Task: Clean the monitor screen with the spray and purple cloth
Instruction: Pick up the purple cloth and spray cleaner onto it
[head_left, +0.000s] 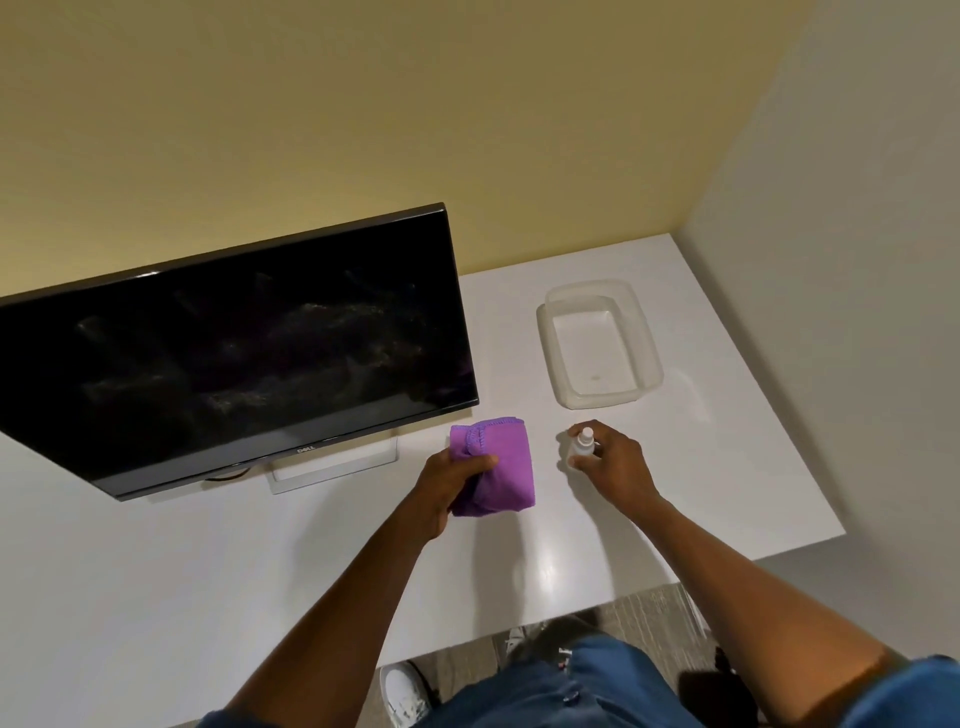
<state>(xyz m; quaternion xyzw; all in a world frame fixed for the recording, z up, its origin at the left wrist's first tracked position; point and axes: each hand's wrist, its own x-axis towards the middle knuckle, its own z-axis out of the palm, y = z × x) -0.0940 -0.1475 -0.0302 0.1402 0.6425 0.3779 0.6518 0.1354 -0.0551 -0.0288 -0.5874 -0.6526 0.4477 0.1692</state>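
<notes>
A black monitor (228, 358) stands at the left of the white table (675, 467); its dark screen shows pale smears and streaks. Just right of the monitor's lower corner, my left hand (447, 488) grips a folded purple cloth (506, 467), thumb over its top. To the right, my right hand (613, 462) is curled round a small white spray bottle (582, 447) that stands upright on the table, nozzle cap showing above my fingers.
An empty clear plastic tub (644, 338) sits behind the bottle, toward the back right. The monitor's stand foot (332, 467) lies below the screen. A yellow wall runs behind, a grey wall at right. The table's front edge is near my legs.
</notes>
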